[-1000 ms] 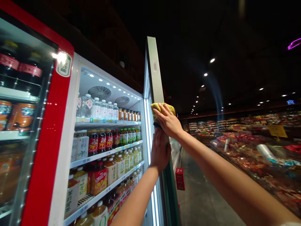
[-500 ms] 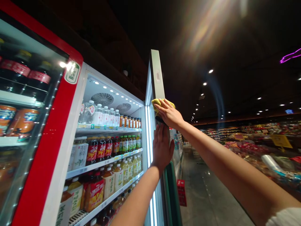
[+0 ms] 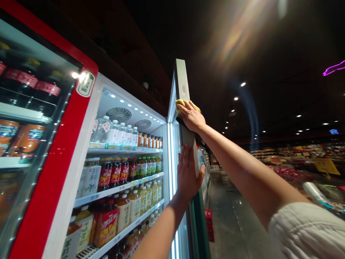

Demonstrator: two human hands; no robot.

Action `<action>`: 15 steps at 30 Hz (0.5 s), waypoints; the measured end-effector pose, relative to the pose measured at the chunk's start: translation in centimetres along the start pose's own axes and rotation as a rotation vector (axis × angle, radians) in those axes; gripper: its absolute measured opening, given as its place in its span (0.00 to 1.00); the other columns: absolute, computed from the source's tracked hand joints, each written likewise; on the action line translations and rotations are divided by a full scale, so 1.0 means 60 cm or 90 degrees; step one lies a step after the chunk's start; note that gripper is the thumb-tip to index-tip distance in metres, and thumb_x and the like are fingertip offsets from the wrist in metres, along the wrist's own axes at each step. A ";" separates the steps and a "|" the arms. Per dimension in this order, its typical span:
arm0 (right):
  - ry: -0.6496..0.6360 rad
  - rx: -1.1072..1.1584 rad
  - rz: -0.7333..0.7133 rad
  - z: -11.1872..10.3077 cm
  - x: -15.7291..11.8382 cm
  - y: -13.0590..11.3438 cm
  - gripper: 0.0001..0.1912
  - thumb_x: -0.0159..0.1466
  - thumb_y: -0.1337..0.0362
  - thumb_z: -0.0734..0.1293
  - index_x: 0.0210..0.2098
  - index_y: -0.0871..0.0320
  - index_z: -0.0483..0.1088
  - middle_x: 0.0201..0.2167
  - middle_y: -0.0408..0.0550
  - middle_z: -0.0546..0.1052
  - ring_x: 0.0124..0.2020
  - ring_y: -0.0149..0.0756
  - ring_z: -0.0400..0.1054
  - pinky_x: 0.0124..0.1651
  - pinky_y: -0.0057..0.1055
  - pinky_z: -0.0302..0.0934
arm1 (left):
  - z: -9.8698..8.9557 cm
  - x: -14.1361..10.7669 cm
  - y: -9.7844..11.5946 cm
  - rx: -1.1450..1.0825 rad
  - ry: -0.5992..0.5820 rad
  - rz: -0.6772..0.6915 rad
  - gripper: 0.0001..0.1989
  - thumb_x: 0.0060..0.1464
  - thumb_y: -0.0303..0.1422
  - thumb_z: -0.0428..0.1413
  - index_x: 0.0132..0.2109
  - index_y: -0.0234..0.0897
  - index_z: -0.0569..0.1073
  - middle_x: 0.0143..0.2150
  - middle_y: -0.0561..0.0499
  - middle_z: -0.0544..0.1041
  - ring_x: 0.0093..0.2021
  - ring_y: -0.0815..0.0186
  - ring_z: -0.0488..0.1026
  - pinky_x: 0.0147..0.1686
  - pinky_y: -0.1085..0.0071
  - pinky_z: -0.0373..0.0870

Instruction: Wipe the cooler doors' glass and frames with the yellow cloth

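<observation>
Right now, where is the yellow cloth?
In the head view, the yellow cloth is under the right hand, against the edge of the open door, above the left hand.

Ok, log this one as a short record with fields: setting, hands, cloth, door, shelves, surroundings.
setting: store interior, white drinks fridge
right hand: on yellow cloth, pressing it against the fridge door's edge
left hand: open, below the right hand, against the same edge, without cloth
door: open
shelves: bottled drinks in rows, clear ones on top
left side: red-framed fridge with bottles and orange cans
right side: aisle floor, yellow sign
</observation>
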State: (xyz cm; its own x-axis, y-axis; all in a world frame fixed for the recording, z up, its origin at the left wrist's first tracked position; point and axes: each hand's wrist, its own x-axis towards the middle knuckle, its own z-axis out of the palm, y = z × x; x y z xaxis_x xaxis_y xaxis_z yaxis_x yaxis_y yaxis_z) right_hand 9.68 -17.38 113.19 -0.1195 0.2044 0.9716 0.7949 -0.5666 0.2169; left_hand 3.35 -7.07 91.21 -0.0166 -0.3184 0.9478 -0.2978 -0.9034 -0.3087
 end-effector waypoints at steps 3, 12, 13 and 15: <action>0.004 0.016 0.006 0.001 0.016 0.011 0.27 0.71 0.64 0.59 0.68 0.54 0.63 0.75 0.47 0.55 0.77 0.50 0.40 0.76 0.54 0.41 | 0.004 -0.001 0.004 0.002 -0.002 0.000 0.41 0.66 0.37 0.51 0.76 0.36 0.37 0.77 0.36 0.48 0.77 0.51 0.43 0.72 0.46 0.51; -0.043 0.032 -0.121 -0.010 -0.157 -0.017 0.25 0.73 0.61 0.58 0.68 0.53 0.64 0.75 0.46 0.53 0.77 0.45 0.37 0.77 0.52 0.42 | 0.018 -0.037 0.015 -0.035 -0.013 -0.075 0.47 0.62 0.32 0.53 0.76 0.37 0.31 0.79 0.39 0.34 0.78 0.49 0.35 0.73 0.46 0.49; -0.046 0.033 -0.117 -0.011 -0.175 -0.023 0.24 0.73 0.60 0.58 0.67 0.53 0.65 0.75 0.47 0.54 0.77 0.44 0.37 0.77 0.51 0.42 | 0.018 -0.048 0.019 -0.042 -0.021 -0.081 0.48 0.61 0.31 0.53 0.76 0.37 0.30 0.79 0.40 0.33 0.78 0.49 0.34 0.73 0.45 0.48; -0.052 0.037 -0.107 -0.014 -0.203 -0.034 0.24 0.74 0.60 0.57 0.67 0.54 0.66 0.75 0.47 0.55 0.77 0.44 0.37 0.77 0.50 0.43 | 0.017 -0.072 0.030 -0.051 -0.036 -0.091 0.49 0.60 0.31 0.54 0.76 0.37 0.29 0.79 0.40 0.32 0.78 0.49 0.33 0.73 0.45 0.48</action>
State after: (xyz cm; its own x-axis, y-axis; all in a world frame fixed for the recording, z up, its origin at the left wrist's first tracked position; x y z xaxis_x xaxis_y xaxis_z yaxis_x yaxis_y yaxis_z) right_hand 9.04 -19.38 101.01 -0.2070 0.3581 0.9105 0.8011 -0.4721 0.3678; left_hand 3.86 -7.60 86.48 0.0844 -0.2057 0.9750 -0.3686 -0.9155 -0.1613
